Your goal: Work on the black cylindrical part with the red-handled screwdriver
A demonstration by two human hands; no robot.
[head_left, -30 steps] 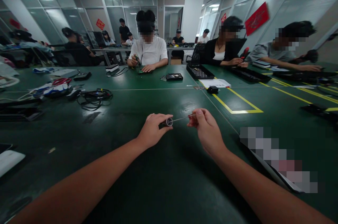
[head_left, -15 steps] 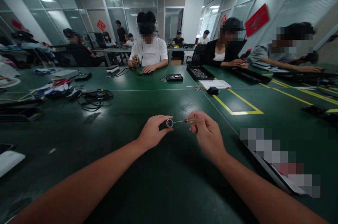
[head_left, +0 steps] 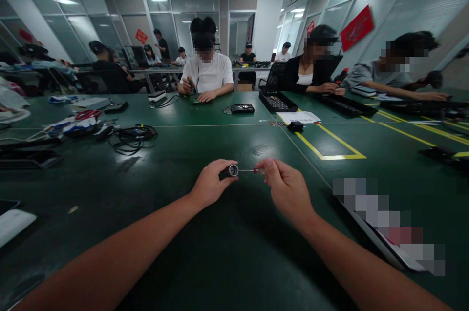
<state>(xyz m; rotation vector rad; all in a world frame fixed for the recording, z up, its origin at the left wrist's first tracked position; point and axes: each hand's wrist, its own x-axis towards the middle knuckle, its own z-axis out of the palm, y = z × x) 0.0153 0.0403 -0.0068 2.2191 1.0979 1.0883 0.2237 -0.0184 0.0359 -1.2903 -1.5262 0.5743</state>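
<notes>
My left hand is closed around a small dark cylinder whose round, silver-rimmed open end faces right and toward me. Between thumb and fingers, my right hand grips a screwdriver with a reddish clear handle and a thin metal shaft. The shaft points left, and its tip reaches the cylinder's open end; how deep it sits inside I cannot tell. Both hands are held above the green table. Most of the cylinder's body is hidden by my left fingers.
Tangled black cables lie at left. A black drive-like box, a parts tray and a small black block are ahead. A blurred-out flat object lies at right. Across the table a person in a white shirt handles a green board.
My right hand has moved slightly left with the screwdriver, bringing its handle closer to the cylinder and levelling the shaft. The left hand with the cylinder has barely shifted.
</notes>
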